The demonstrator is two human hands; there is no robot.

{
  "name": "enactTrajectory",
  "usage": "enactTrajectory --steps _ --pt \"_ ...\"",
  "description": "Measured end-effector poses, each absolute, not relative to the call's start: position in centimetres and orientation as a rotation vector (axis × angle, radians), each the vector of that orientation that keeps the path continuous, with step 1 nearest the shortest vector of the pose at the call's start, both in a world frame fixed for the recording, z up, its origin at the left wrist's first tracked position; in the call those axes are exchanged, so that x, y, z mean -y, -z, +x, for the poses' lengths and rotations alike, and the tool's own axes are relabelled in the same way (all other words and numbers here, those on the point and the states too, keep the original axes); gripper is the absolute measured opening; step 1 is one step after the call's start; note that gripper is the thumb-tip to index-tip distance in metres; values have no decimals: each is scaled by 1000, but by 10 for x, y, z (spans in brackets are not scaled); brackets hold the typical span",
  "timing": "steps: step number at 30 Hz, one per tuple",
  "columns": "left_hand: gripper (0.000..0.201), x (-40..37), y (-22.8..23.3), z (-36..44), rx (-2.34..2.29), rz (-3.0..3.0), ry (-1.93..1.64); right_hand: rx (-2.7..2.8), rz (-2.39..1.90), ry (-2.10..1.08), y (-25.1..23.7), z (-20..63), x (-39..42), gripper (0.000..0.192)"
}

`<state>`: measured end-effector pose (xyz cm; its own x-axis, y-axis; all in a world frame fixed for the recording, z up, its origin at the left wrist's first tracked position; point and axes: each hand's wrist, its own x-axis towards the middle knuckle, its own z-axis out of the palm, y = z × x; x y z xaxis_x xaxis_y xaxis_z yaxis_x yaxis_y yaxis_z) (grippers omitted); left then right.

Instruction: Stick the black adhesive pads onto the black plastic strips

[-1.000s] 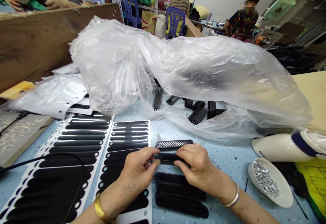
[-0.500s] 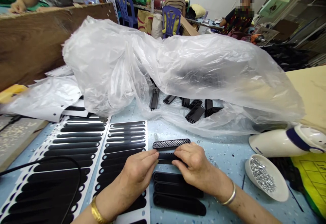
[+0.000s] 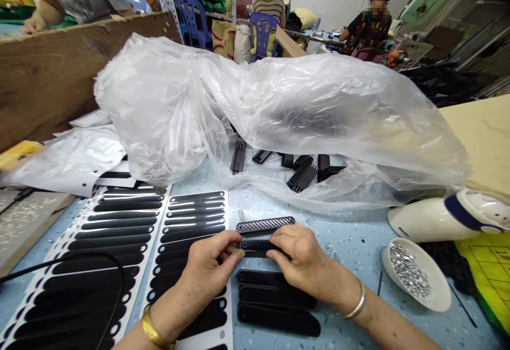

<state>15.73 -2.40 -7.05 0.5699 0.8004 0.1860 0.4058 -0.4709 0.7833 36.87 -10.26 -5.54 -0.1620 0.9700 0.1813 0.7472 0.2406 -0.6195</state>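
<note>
My left hand (image 3: 211,259) pinches at the left end of a long black plastic piece (image 3: 255,246), whose end hole shows beside the fingertips. Fingers and thumb of my right hand (image 3: 305,257) close round its other end, hiding that part. Just behind it lies a similar black piece with a honeycomb face (image 3: 266,225). Three smooth black pieces (image 3: 274,297) are lined up in front, partly under my right hand. To the left is a white sheet of glossy black strip stickers (image 3: 190,249), with a second stack of sticker sheets (image 3: 91,267) beyond it.
A big clear plastic bag (image 3: 287,105) spreads across the back, with several black pieces (image 3: 303,175) at its mouth. On the right are a bowl of small metal parts (image 3: 436,281) and a white bottle (image 3: 422,220). A black cable (image 3: 59,258) crosses the stickers. Other people sit beyond.
My left fingers have drawn slightly back and the thumb has dropped, uncovering the piece's left end with its hole. My right hand keeps its grip. The view has shifted slightly.
</note>
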Motion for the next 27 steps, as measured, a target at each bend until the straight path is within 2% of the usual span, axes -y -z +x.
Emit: enactTrajectory --steps 27 --pt "7 22 71 157 -1007 2090 -659 1982 -1603 -700 48 372 98 8"
